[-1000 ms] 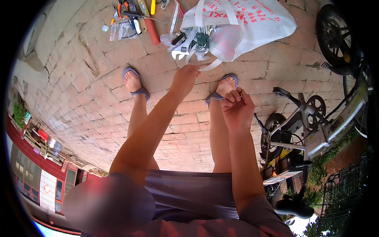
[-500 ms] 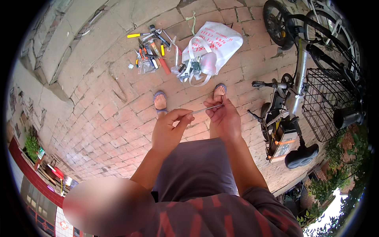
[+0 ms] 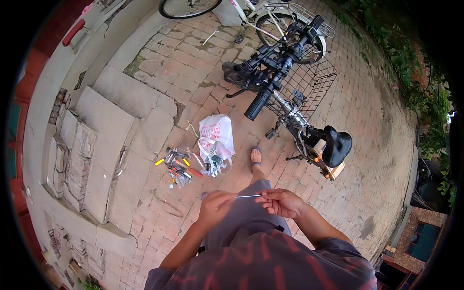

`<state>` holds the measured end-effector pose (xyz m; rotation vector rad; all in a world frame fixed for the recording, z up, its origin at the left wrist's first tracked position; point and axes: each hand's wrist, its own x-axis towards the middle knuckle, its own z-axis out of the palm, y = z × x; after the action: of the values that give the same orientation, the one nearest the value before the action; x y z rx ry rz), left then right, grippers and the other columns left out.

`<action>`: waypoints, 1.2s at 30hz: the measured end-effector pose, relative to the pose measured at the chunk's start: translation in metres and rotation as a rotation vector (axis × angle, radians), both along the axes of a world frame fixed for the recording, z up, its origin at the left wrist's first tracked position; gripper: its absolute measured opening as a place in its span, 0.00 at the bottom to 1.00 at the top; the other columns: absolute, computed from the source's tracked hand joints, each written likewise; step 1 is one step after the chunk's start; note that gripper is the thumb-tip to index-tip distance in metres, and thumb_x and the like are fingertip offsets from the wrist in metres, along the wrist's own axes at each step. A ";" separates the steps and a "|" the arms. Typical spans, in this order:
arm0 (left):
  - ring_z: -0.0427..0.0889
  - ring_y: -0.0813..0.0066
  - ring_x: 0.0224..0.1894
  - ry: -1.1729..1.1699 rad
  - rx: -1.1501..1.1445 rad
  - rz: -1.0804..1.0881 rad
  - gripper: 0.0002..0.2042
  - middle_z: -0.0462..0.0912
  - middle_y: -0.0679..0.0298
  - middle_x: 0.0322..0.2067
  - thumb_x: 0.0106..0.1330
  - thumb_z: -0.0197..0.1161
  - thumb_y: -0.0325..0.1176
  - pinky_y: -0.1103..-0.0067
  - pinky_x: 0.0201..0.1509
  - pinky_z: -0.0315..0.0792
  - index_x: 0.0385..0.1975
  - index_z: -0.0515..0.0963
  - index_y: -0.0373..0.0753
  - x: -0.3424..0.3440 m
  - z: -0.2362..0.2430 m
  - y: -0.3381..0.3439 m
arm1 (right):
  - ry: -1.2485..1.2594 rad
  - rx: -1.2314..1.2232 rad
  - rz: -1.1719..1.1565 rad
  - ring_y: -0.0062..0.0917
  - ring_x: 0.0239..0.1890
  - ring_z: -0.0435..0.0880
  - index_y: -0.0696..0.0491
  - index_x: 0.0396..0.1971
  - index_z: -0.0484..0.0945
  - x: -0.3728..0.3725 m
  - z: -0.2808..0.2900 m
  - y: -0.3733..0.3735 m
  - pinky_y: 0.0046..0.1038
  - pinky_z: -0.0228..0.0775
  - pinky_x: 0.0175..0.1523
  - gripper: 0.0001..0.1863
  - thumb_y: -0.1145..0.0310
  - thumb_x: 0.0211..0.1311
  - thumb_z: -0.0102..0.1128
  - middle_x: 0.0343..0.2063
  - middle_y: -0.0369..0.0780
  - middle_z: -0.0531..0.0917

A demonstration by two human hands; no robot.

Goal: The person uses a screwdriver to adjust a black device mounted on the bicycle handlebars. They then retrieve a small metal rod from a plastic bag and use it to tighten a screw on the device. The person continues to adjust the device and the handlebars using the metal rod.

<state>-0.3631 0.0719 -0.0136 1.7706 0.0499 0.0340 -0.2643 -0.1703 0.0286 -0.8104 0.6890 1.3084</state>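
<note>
A thin, silvery metal rod (image 3: 248, 196) stretches between my two hands, in front of my lap. My left hand (image 3: 215, 209) is closed around one end of it. At the other end, the thumb and fingers of my right hand (image 3: 282, 203) pinch the rod, its remaining fingers loosely curled. What sits inside my left fist is hidden. Beyond my hands, a pile of hand tools (image 3: 180, 166) with yellow, red and black handles lies on the brick ground. Against it rests a white carrier bag (image 3: 216, 130) with red print, with small items at its mouth.
Right of the bag stands an electric bicycle with a black saddle (image 3: 337, 146), a handlebar grip (image 3: 260, 102) and a wire basket (image 3: 316, 87). A white bicycle (image 3: 263, 24) is parked farther back. Concrete steps (image 3: 104, 140) line the left side; plants (image 3: 425, 92) grow at the right.
My view has swung up and leftward, so the steps and white bicycle show more fully. Both hands still hold the rod, which now lies nearly level instead of slanting.
</note>
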 end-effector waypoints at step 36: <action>0.76 0.80 0.35 0.217 -0.944 0.699 0.05 0.81 0.70 0.33 0.63 0.62 0.29 0.81 0.39 0.67 0.37 0.79 0.39 0.372 0.045 -0.094 | -1.265 -0.211 0.222 0.19 0.39 0.81 0.60 0.48 0.70 0.340 0.068 -0.047 0.21 0.72 0.44 0.11 0.71 0.72 0.48 0.42 0.43 0.84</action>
<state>0.0087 -0.0225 0.0316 0.7408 0.7216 0.2765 0.0760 -0.2173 0.0964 -1.6682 -0.2972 0.6654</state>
